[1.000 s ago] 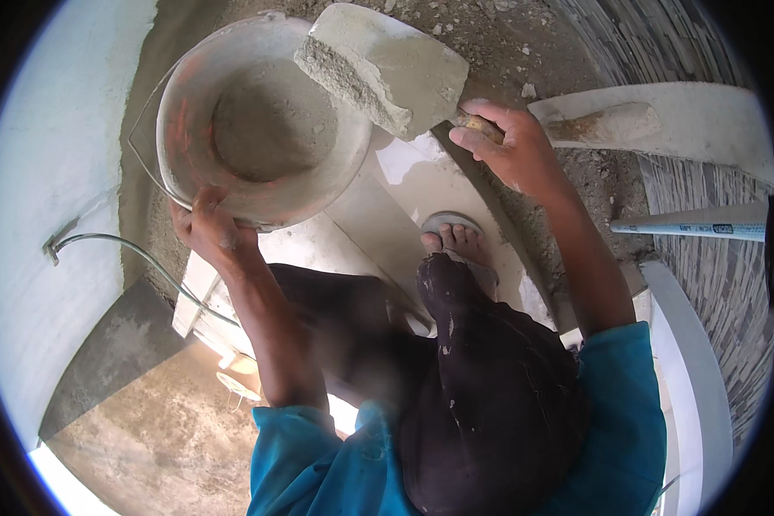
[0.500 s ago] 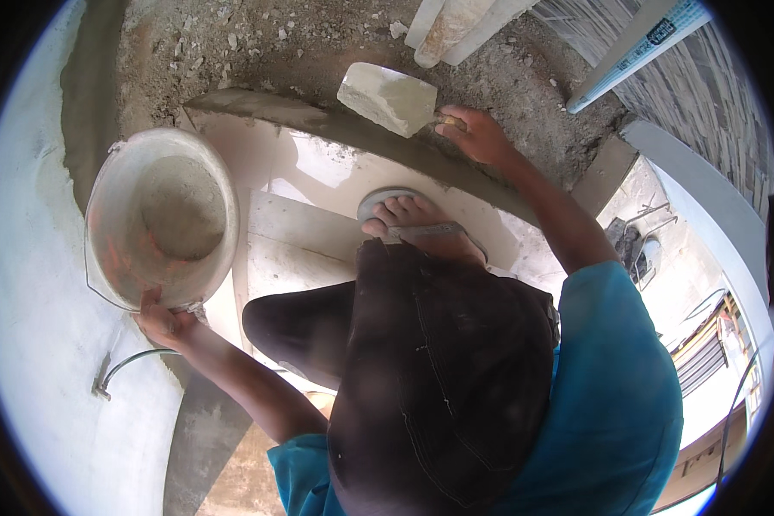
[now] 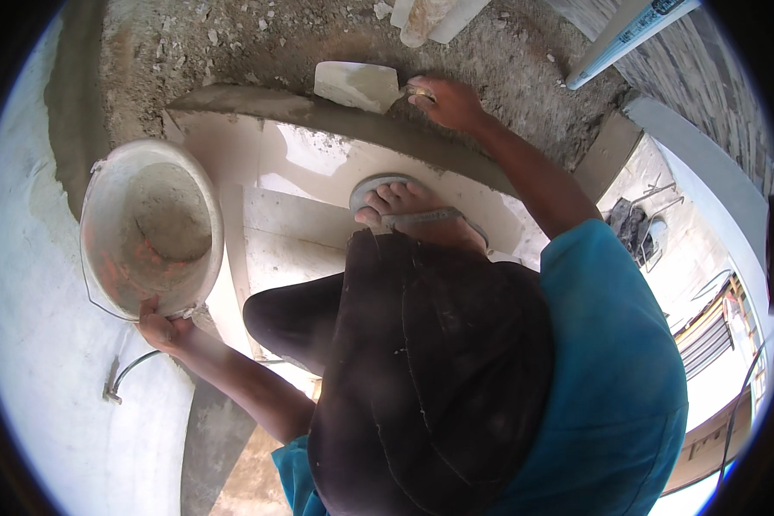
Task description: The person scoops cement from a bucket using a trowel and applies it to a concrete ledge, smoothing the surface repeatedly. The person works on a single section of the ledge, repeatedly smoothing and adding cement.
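Note:
My left hand [image 3: 162, 327] grips the near rim of a dusty white bucket [image 3: 212, 206] with faded orange marks and grey residue inside, tilted at the left. My right hand [image 3: 445, 103] is closed round the short handle of a broad trowel [image 3: 355, 84], whose pale, mortar-coated blade is over the far side of a long strip of grey mortar [image 3: 301, 107] along the edge of a pale tiled step [image 3: 310, 159]. Whether the blade touches it I cannot tell. My sandalled foot [image 3: 404, 211] rests on that step, below the trowel.
Rubble-strewn ground [image 3: 206, 52] lies beyond the step, with pale boards [image 3: 447, 21] and a pipe [image 3: 615, 43] against stone cladding [image 3: 697, 103]. A plastered wall [image 3: 34, 318] with a short hose [image 3: 133, 365] curves along the left. A dark bundle [image 3: 632, 228] lies lower right.
The bucket has swung left and down, away from the trowel. The trowel has moved away from the bucket toward the step's far edge, and less mortar shows on its blade. The view has shifted.

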Demonstrator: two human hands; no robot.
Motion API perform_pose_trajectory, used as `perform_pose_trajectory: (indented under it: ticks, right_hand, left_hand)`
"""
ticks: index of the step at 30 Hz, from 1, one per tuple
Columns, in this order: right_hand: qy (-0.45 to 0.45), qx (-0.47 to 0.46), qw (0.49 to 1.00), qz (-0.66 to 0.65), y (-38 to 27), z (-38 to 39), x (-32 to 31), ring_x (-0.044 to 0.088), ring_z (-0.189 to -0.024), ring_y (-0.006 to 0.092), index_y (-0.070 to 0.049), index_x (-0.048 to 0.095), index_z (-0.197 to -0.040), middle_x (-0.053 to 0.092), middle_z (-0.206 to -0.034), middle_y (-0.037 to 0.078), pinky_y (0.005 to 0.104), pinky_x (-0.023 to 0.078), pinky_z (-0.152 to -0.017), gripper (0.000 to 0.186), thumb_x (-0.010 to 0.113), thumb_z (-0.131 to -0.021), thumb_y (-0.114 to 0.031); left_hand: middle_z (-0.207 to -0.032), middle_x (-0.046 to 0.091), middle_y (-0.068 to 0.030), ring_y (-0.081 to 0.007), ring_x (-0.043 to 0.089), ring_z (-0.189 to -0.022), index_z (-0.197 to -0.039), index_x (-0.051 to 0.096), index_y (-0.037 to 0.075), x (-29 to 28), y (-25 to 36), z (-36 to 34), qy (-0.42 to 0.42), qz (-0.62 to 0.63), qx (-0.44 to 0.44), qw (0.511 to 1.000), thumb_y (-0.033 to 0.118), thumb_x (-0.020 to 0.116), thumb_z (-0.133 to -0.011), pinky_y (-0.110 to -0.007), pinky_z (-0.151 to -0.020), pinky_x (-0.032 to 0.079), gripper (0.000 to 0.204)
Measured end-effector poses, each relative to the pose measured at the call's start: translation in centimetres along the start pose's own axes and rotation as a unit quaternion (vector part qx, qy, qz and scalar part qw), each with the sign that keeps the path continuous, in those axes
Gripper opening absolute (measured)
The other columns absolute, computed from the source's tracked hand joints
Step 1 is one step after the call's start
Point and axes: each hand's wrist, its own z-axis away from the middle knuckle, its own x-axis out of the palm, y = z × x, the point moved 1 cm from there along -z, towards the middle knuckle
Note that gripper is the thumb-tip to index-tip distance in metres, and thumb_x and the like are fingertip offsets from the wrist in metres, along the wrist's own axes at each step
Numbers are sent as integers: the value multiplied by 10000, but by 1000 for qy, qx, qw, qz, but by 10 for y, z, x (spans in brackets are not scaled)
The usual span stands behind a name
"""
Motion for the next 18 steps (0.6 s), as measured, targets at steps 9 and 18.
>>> perform_pose_trajectory:
  ticks: [9,18]
  right_hand:
    - [71,-20,995,72,-19,8,2,696,-993,250,-237,673,-1268,658,-1112,5,425,585,-780,350,630,-969,-416]
    - [157,-74,977,120,-53,22,-7,692,-942,182,-235,719,-1192,630,-1061,-33,375,586,-739,302,693,-912,-348]
  left_hand:
    - [-1176,575,-277,-354,614,-1045,-1111,547,-222,11,0,-1,12,98,-53,994,-2,546,-750,-444,-941,548,423]
    - [-1305,548,-290,-416,627,-1124,-1345,388,-252,-28,-43,-14,-73,-216,216,949,-26,564,-861,-519,-906,563,562]
